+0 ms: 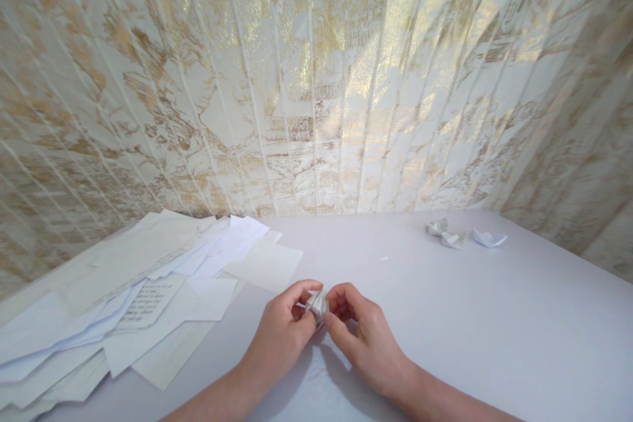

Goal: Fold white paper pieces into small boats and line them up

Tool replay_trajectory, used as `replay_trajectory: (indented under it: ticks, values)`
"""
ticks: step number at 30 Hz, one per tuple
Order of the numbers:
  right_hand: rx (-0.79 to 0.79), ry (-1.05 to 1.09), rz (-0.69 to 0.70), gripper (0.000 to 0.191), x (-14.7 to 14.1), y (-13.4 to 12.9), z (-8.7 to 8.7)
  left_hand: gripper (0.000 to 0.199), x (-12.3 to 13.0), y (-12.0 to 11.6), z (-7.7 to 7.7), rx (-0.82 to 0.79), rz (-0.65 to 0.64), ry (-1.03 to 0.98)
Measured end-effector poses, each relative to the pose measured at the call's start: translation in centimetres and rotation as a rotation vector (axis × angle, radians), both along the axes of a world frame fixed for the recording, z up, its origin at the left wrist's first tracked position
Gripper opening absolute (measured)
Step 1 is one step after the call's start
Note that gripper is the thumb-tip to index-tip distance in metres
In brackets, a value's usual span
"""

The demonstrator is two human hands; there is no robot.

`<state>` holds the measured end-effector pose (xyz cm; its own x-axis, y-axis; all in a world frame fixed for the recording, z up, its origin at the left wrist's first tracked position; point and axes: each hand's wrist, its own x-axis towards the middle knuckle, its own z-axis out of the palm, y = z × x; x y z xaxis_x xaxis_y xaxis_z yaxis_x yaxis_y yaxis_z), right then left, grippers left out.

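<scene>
Between my two hands, just above the middle of the table, is a small piece of folded paper [317, 304], pale grey with pleats. My left hand [289, 320] pinches it from the left, thumb in front and fingers behind. From the right, my right hand [363, 330] grips its edge with thumb and curled fingers. The far side of the folded paper is hidden, and its exact shape is too small to make out.
A spread pile of paper sheets [163, 300], some printed, covers the table's left side. At the back right lie crumpled folded printed papers [445, 234] and a white paper boat [488, 238]. A tiny paper scrap [384, 258] sits near the middle. A patterned curtain [316, 79] hangs behind the table [494, 316].
</scene>
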<state>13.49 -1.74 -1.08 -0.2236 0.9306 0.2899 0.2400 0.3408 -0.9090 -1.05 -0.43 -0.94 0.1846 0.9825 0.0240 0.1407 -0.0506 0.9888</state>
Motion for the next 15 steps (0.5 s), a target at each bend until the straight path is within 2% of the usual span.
replay_trajectory:
  ticks: [2, 5, 10, 15]
  values:
    - [-0.042, 0.018, -0.003, 0.004, -0.01, -0.01, 0.22, 0.027, 0.21, -0.09, 0.22, -0.017, 0.004, -0.02]
    - [-0.113, 0.046, -0.02, 0.009, 0.02, 0.14, 0.24, 0.027, 0.45, -0.24, 0.66, -0.09, 0.002, -0.121]
    - [-0.158, 0.185, 0.026, 0.016, 0.25, 0.52, -0.34, 0.041, 0.0, -0.03, 0.54, -0.271, -0.128, -0.385]
    - [-0.194, 0.308, 0.072, 0.019, 0.2, 0.62, -0.56, 0.045, -0.31, 0.37, 0.11, -0.281, -0.208, -0.46]
